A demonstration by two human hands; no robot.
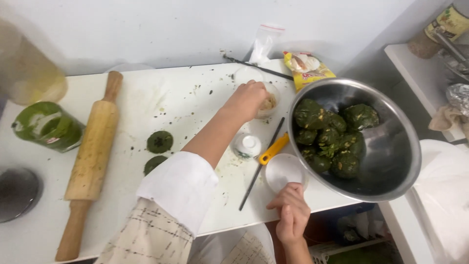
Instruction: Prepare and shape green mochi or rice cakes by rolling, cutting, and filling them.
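Note:
My left hand (248, 98) reaches across the white board, fingers curled down into a small clear bowl of beige filling (268, 103); whether it holds any filling is hidden. My right hand (292, 210) is at the table's near edge, its curled fingers on the near rim of a white round lid (282, 171). A large steel bowl (395, 161) to the right holds several dark green leafy balls (332, 139). Two flat green discs (159, 142) lie on the white board (185, 98).
A wooden rolling pin (93, 156) lies at the left, beside a green jar (48, 126) on its side. A small white cup (247, 145), a yellow-handled tool (273, 148), a black chopstick (261, 165) and a yellow packet (308, 68) are near the bowls.

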